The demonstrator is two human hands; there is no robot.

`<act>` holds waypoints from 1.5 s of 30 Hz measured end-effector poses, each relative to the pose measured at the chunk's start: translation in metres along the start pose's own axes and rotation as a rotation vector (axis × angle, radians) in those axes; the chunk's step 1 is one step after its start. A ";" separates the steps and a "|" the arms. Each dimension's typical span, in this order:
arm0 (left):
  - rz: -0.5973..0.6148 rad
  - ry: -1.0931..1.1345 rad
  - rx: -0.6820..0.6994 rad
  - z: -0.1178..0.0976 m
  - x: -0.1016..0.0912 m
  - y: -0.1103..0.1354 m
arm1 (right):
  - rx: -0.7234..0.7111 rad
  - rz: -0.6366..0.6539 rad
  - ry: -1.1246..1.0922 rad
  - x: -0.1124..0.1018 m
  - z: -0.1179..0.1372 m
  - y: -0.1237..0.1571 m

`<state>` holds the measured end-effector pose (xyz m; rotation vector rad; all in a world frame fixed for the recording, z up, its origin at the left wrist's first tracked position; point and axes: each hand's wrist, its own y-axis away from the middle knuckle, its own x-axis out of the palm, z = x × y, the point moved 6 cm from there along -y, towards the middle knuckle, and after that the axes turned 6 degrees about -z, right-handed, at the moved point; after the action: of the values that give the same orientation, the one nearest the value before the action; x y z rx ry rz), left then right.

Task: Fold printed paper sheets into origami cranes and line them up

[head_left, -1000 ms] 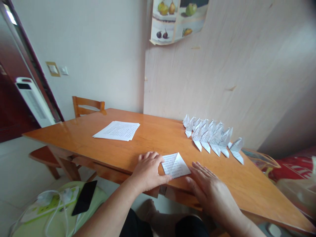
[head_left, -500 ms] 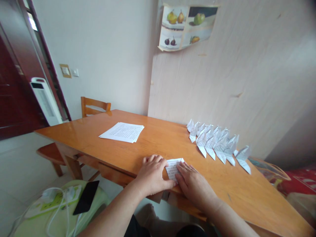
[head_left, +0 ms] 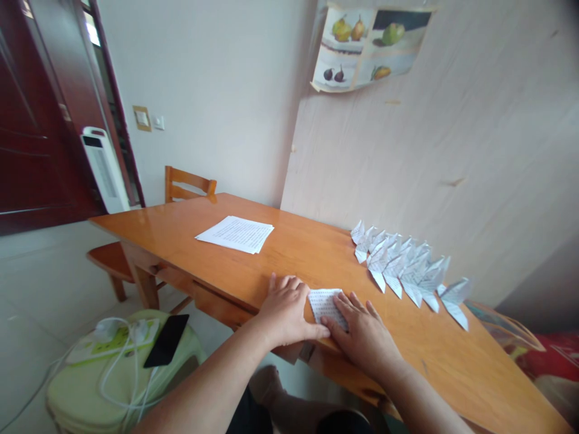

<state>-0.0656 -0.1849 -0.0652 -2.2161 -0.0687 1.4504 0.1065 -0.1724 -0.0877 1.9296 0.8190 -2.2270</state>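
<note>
Your folded paper [head_left: 321, 303] is white, patterned with rows of dark print — as is the sheet stack [head_left: 237, 234] at far left. The paper shapes [head_left: 409, 271] at right are white with grey print. You have an orange-brown desk [head_left: 294, 259], a pale green stool [head_left: 79, 389] and black phone [head_left: 167, 340] near left.

The wooden table [head_left: 294, 256] bears sheets [head_left: 236, 234], folded paper [head_left: 322, 301] and possibly bird-shaped foldings [head_left: 412, 272].

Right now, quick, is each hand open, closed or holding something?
Left hand: open, thumb and fingers spread at the printed paper's left side.
Right hand: open, fingers laid over the paper's right side.
</note>
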 end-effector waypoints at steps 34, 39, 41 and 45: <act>-0.052 -0.064 -0.304 0.033 0.008 -0.035 | 0.084 0.059 -0.023 -0.002 0.003 -0.001; -0.091 -0.061 -0.296 0.038 0.005 -0.041 | 0.091 0.048 -0.044 -0.001 0.002 0.000; -0.104 -0.047 -0.238 0.033 0.004 -0.038 | 0.096 0.050 -0.039 -0.001 0.002 0.000; -0.087 0.007 -0.028 0.014 0.003 -0.032 | 0.093 0.059 -0.008 -0.002 0.002 0.000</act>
<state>-0.0695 -0.1512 -0.0583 -2.2119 -0.1823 1.4025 0.1047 -0.1735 -0.0860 1.9557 0.6598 -2.2757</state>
